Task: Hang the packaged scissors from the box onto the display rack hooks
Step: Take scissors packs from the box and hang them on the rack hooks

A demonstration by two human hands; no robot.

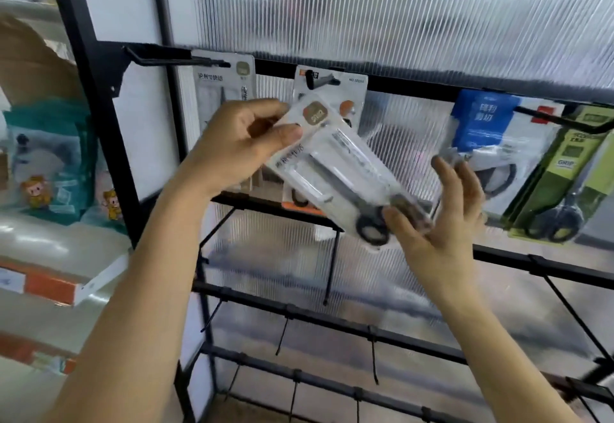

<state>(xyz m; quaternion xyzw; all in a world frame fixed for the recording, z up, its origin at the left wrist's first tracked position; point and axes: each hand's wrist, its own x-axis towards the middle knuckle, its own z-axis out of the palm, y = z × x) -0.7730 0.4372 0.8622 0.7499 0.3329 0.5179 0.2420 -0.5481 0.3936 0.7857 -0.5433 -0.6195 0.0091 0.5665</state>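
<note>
Hands hold the pack (332, 170) between them, in front of the rack (109, 143). Your left hand (239, 147) pinches its top end, thumb and fingertips on the card beside the brown label. Your right hand (445, 213) takes the bottom end: your thumb lies over the black scissor handles and your fingers spread loosely behind the card. The pack is tilted, top up and to the left, bottom down and to the right, held in the air just in front of the hung stock.

Right behind its top, an orange pack (354, 93) hangs on a short hook (324, 79). Left of that, a white pack (229, 90) hangs on a long hook (179, 58). To your right, a blue pack (481, 123) and a green pack (564, 183) hang on a right hook (564, 121). Lower bars carry thin low hooks (330, 273). A ribbed clear panel (398, 7) backs the rack. Far left, teal bags (50, 157) stand on a shelf (99, 276)
</note>
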